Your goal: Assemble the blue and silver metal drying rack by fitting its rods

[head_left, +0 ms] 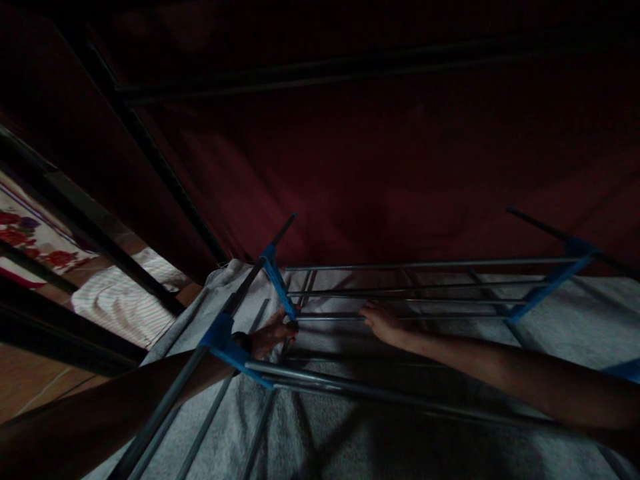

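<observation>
A metal rack (410, 290) of thin grey bars with blue plastic joints stands low over a grey-white cloth (320, 433). My left hand (270, 333) reaches under a near bar and closes around a bar end beside a blue joint (280, 287). My right hand (383, 323) stretches in from the right and rests on a middle rail (450, 315), its fingers curled over it. Both forearms pass between the bars. The light is dim and the fingertips are hard to see.
A dark red fabric wall (380, 147) rises behind the rack, crossed by dark poles (150, 147). At the left lie a striped white cloth (120, 300), a flowered fabric (30, 240) and a brown tiled floor (30, 380).
</observation>
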A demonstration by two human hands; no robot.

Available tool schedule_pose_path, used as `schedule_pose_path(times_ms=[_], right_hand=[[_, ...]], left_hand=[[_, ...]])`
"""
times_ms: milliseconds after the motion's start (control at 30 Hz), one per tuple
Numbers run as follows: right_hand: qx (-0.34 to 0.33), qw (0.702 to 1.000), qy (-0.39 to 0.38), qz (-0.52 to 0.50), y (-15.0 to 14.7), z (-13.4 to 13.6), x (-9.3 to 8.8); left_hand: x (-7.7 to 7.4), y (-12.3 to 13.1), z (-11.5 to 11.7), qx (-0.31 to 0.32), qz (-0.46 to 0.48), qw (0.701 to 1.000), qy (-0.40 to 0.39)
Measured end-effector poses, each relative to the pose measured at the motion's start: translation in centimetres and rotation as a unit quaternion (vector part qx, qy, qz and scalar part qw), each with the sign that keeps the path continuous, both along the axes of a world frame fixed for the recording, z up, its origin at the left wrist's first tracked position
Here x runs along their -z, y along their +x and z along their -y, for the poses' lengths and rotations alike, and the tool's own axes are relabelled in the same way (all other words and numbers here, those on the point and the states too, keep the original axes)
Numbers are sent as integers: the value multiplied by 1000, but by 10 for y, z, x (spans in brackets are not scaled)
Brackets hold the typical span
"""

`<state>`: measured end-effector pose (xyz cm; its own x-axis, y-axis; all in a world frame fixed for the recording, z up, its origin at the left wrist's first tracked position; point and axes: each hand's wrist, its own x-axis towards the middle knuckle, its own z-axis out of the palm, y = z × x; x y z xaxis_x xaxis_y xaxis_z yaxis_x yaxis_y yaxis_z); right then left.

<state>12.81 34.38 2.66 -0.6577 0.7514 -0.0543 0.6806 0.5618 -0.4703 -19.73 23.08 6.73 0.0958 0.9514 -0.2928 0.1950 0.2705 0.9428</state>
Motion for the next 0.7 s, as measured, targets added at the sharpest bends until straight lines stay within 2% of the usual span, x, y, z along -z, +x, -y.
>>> schedule_pose_path(times_ms=[167,333,500,700], right_hand=[[3,1000,-4,4,-2,-1,2],[9,1000,-15,0,-3,-2,1],[7,1000,-19,12,-1,2,-6],[17,1000,-15,5,-3,2,-11]], left_hand=[[-7,0,-4,-19,16,996,-82],[-12,8,-14,-43,-65,995,-66],[-14,12,-14,-45,-44,995,-71],[-9,13,-15,-68,-16,996,-52]])
